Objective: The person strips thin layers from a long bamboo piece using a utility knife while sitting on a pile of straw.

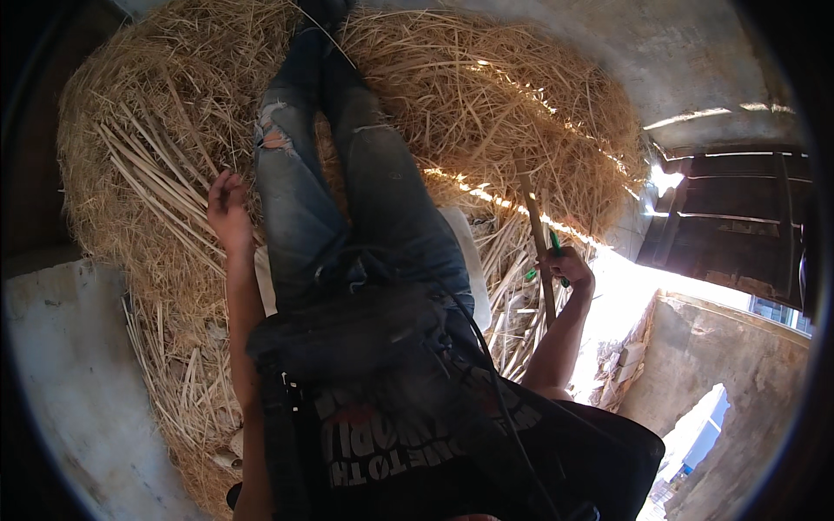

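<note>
My left hand (228, 208) is to the left of my knee, fingers curled together around the end of a thin straw-coloured strip (193, 126). Beside it lies a loose bundle of pale, split strips (148, 169) on the straw. On the right, my right hand (569, 267) is closed around a green-handled tool (556, 243); its working end is too small to make out. A long brown stick (537, 230) runs past those fingers, touching them. Whether that hand grips the stick too, I cannot tell.
My legs (382, 182) stretch out over a big heap of dry straw shavings (469, 95). More pale strips (508, 295) lie right of my thigh, next to a white sheet or sack (469, 252). Concrete walls (69, 373) stand on both sides, with a dark wooden shutter (734, 213) at right.
</note>
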